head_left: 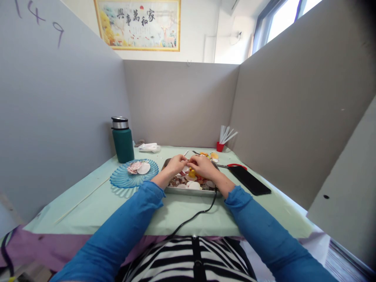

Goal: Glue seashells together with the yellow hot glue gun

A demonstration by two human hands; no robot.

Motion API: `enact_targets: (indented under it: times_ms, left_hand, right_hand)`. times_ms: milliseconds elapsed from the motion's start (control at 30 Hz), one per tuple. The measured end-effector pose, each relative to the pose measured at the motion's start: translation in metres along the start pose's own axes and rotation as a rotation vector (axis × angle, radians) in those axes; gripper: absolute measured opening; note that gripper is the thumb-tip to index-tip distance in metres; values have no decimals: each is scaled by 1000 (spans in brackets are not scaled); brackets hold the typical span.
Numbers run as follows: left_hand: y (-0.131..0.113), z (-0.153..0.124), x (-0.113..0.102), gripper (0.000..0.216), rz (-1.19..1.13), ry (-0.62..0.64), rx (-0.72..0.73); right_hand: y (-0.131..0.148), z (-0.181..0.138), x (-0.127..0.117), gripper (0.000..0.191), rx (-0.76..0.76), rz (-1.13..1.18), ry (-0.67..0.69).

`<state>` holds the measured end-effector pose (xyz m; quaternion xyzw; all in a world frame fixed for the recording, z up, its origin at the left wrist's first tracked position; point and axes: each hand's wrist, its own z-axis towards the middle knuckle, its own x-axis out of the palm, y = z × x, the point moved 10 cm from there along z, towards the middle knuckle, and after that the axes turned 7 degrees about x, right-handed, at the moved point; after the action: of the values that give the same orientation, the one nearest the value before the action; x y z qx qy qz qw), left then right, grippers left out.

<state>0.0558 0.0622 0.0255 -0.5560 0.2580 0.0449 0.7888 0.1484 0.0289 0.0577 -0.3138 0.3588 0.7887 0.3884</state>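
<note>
Over a metal tray (192,192), my left hand (176,164) and my right hand (204,167) meet with their fingertips pinched together. Whatever small thing they hold is mostly hidden; a short white stick-like tip (186,152) shows just beyond the left fingers. Mixed seashells (194,185) fill the tray below, some white, some brownish, with yellow and red bits among them. A black cord (199,212) runs from beside my right wrist across the table's front edge. Left of the tray, a blue scalloped plate (117,176) carries a pinkish shell (134,167) and a white round shell (143,169).
A green thermos (123,145) stands behind the plate. White sticks fill a red cup (220,147) at the back right. Red-handled scissors (239,166) and a black flat device (251,181) lie right of the tray. Grey partitions (182,102) enclose the table.
</note>
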Motion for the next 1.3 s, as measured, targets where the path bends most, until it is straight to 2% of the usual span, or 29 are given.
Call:
enact_targets:
  times_ms: [1300]
  left_hand:
    - [-1,-3,0,6,6,6,-22]
  right_hand:
    - [7,-3,-3,20,-9,-5,11]
